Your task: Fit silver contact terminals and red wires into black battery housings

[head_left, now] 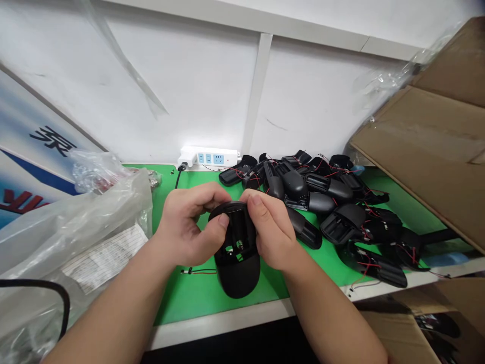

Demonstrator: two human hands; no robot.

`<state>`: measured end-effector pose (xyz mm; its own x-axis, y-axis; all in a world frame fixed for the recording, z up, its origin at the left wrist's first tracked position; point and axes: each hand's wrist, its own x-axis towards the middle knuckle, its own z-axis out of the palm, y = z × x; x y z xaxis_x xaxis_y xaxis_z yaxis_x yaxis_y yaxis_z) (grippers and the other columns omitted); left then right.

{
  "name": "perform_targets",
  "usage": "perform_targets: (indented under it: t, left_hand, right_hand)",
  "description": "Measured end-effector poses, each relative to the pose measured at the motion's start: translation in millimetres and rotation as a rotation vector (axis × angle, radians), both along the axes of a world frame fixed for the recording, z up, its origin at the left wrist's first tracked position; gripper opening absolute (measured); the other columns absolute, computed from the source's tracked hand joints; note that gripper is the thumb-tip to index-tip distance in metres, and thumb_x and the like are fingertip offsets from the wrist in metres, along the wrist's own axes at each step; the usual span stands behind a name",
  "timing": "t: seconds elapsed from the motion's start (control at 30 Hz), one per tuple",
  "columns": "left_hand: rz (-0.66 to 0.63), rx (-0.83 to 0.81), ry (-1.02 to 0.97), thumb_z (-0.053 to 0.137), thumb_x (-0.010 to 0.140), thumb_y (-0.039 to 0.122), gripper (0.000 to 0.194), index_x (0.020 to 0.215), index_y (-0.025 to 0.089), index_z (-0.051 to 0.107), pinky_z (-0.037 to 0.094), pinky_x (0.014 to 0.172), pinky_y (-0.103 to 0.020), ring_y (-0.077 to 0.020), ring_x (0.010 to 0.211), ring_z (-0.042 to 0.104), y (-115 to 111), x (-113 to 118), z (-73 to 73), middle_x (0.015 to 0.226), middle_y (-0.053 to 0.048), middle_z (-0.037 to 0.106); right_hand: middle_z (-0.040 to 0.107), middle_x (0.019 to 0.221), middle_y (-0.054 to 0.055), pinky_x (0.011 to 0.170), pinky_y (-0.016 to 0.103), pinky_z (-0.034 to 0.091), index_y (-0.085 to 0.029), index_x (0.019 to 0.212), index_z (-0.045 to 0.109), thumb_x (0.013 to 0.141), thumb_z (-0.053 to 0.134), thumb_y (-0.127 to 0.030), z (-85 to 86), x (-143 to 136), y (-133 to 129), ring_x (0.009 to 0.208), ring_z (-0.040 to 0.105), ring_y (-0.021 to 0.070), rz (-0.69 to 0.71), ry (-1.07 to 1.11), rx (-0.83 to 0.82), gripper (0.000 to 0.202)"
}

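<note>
1. Nearest, at 6 o'clock, the person's two hands hold a black shell above the green worktop, its rounded end toward the wearer and its open compartment facing up.
2. The left hand has its grip closed on the shell's 9 o'clock side, thumb over the compartment edge. The right hand grasps the 3 o'clock side, thumb at the far corner.
3. At 7 o'clock, a thin red-and-black wire runs out beside the shell, a small connector at its end.
4. At 4 o'clock, low beside the worktop, an open carton contains more black parts.
5. Between 8 and 9 o'clock lies a clear plastic bag with a printed sheet.
6. Toward 3 o'clock, a loose heap of black shells with red wires covers part of the worktop; a large cardboard box leans in beyond.
7. At 10 o'clock, a white power strip, with a plug in it, sits against the white wall.
</note>
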<state>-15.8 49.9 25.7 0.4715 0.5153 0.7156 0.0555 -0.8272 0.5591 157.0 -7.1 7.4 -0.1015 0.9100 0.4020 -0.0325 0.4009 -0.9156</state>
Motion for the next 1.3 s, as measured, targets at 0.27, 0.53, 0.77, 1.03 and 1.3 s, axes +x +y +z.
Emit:
perform_targets:
  t: [0.27, 0.53, 0.77, 1.03, 1.3]
  left_hand:
    - [-0.026, -0.092, 0.026, 0.054, 0.082, 0.015, 0.005, 0.082, 0.018, 0.058, 0.033, 0.040, -0.016, -0.0052, 0.045, 0.042, 0.4, 0.8, 2.7, 0.059, 0.007, 0.048]
    - [0.055, -0.122, 0.116, 0.053, 0.082, 0.018, 0.011, 0.073, 0.018, 0.059, 0.032, 0.041, -0.020, -0.0069, 0.044, 0.041, -1.0, -2.3, 7.5, 0.052, 0.006, 0.047]
    - [0.056, -0.236, 0.074, 0.054, 0.079, 0.019, 0.010, 0.070, 0.018, 0.058, 0.031, 0.040, -0.020, -0.0078, 0.044, 0.040, -1.8, 0.1, 7.4, 0.051, 0.005, 0.047]
    - [0.111, -0.040, 0.118, 0.058, 0.082, 0.026, 0.017, 0.068, 0.017, 0.059, 0.032, 0.042, -0.022, -0.0075, 0.046, 0.040, 3.2, 2.2, 1.6, 0.052, 0.004, 0.048]
    - [0.134, 0.054, 0.161, 0.059, 0.081, 0.020, 0.022, 0.060, 0.018, 0.055, 0.029, 0.040, -0.021, -0.0061, 0.043, 0.039, 3.9, 5.5, 2.5, 0.048, 0.005, 0.047]
  right_hand:
    - [0.029, 0.070, -0.004, 0.054, 0.027, 0.027, -0.022, 0.075, 0.040, 0.111, 0.046, -0.053, -1.2, -0.9, 0.2, 0.061, 0.026, 0.0109, 0.024, 0.021, -0.011, 0.048]
    - [0.030, 0.069, -0.004, 0.055, 0.028, 0.028, -0.022, 0.074, 0.038, 0.111, 0.045, -0.053, 2.1, -1.6, -1.1, 0.060, 0.026, 0.0113, -0.030, -0.027, 0.001, 0.049]
    - [0.030, 0.068, -0.004, 0.053, 0.027, 0.028, -0.022, 0.074, 0.039, 0.111, 0.046, -0.051, 0.6, -2.7, 1.1, 0.060, 0.026, 0.0113, -0.008, -0.010, 0.019, 0.048]
    - [0.031, 0.069, -0.004, 0.056, 0.027, 0.029, -0.022, 0.073, 0.037, 0.112, 0.043, -0.051, 3.5, 2.1, 5.2, 0.062, 0.029, 0.0111, -0.025, -0.113, 0.030, 0.049]
    - [0.034, 0.072, -0.003, 0.060, 0.029, 0.030, -0.022, 0.076, 0.038, 0.113, 0.040, -0.052, 1.6, 6.2, 6.6, 0.066, 0.033, 0.0121, -0.022, -0.168, 0.030, 0.048]
